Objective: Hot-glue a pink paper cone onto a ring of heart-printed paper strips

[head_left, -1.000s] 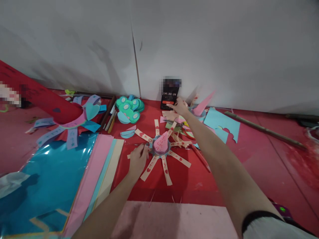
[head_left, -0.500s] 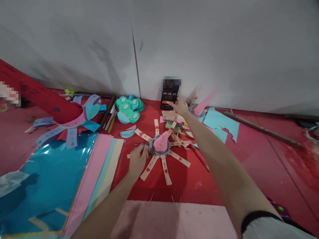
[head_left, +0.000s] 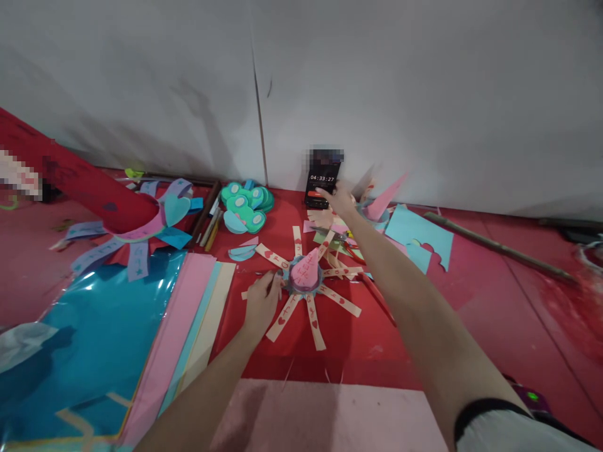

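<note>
My left hand is closed at the left rim of a paper party hat, its fingertips pinched there and covering part of one strip. The hat has a pink cone with red writing in a blue-grey ring, and several cream strips with red letters and hearts spread outward. My right hand reaches to a phone propped against the wall. Its thumb lies over the red button on the lower screen, fingers apart near the phone's right edge. The timer reads 04:33:27.
Green and blue paper cutouts lie beside several pens. Scissors rest behind the hat, a red pen to its right. Another pink cone and blue paper are farther right. Coloured sheets lie left.
Almost nothing has changed. The whole view has shifted slightly; both hands keep their places at the hat and the phone, and the timer reading is the same.
</note>
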Demonstrator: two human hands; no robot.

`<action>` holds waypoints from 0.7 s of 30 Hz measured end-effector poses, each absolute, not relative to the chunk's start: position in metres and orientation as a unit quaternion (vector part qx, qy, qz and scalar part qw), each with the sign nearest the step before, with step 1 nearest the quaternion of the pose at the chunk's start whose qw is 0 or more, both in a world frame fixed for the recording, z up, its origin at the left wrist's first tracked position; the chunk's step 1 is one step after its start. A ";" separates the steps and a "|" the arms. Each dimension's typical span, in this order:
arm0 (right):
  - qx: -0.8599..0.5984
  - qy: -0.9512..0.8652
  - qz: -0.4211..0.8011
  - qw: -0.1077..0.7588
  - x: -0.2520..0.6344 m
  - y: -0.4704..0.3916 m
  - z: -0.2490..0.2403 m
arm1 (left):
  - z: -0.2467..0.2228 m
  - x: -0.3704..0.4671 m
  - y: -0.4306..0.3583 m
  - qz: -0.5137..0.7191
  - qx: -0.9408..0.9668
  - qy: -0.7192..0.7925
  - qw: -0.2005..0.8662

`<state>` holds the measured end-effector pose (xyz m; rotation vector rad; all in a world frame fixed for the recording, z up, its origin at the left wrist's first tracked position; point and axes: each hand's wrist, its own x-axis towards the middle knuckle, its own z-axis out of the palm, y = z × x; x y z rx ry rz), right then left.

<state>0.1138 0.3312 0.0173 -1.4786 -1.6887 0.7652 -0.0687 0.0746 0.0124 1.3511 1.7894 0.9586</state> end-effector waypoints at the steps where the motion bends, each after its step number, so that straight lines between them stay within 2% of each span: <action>1: -0.579 -0.659 0.300 0.375 0.113 0.331 0.018 | 0.012 -0.069 0.075 0.370 0.520 0.689 0.343; 21: -0.558 -0.650 0.312 0.410 0.113 0.334 0.011 | 0.015 -0.067 0.076 0.382 0.522 0.686 0.334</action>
